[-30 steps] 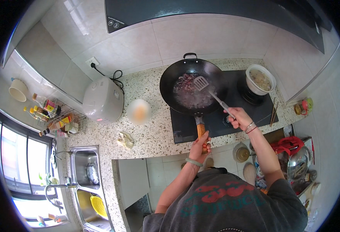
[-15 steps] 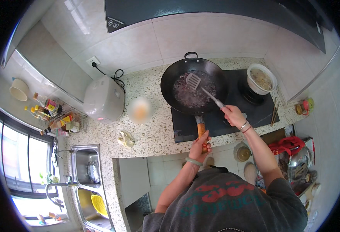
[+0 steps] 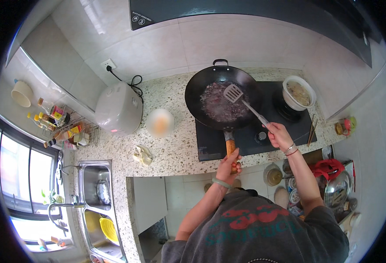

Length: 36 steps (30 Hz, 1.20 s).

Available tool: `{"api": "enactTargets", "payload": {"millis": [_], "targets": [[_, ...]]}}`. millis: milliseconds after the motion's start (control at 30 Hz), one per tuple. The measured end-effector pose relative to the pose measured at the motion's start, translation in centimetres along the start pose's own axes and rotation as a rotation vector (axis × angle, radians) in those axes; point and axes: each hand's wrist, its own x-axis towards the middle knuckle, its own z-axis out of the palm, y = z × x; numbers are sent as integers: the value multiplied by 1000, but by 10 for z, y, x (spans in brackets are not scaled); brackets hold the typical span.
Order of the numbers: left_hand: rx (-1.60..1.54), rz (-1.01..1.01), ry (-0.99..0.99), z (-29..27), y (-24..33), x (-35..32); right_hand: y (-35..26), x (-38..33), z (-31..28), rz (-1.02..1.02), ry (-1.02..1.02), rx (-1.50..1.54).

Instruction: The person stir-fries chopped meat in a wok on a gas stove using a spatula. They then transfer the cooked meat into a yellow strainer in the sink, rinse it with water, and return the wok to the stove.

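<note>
1. Since half a second ago: spatula (image 3: 233, 93) shifted from the wok's left-centre toward the right side of the food; right hand (image 3: 279, 134) slightly lower and more to the right; left hand (image 3: 229, 163) unmoved on the handle.
2. Left hand closed around the wooden wok handle (image 3: 230, 147), gripping it just off the front edge of the black cooktop (image 3: 250, 136).
3. Right hand closed around the end of the spatula's long metal shaft, slotted blade resting in the reddish chopped food (image 3: 221, 104).
4. Black wok (image 3: 222, 97) seated on the left burner; food spread across its bottom, mostly centre and left.
5. Risk of spill: blade close to the right wall, so a hard push could fling pieces over the rim onto the cooktop.
6. Risk of tipping: round-bottomed pan steadied by one hand only; a slackened grip during a strong scrape could rock or slide it off the burner.
7. Risk of burn: right wrist over the hot cooktop, with a white pot (image 3: 299, 92) on the neighbouring burner just beyond the shaft; a wide sweep could knock it.
8. Risk of scorching: food left unturned on the far left likely to catch.
</note>
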Motion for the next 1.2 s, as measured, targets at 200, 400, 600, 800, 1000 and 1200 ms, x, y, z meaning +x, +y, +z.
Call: {"api": "enactTargets", "payload": {"millis": [200, 400, 600, 800, 1000, 1200], "targets": [[5, -3, 1, 2, 2, -1, 18, 42, 9, 95, -115, 217], [-3, 9, 5, 4, 2, -2, 19, 37, 16, 85, -64, 67], [-11, -5, 12, 2, 2, -1, 4, 0, -8, -688, 361, -732], [-12, 12, 3, 3, 2, -1, -33, -10, -18, -633, 419, -813], [-4, -2, 1, 6, 2, -2, 2, 40, -28, -529, 373, -680], [-18, 1, 21, 4, 4, -4, -10, 11, 0, -591, 255, -709]]}}
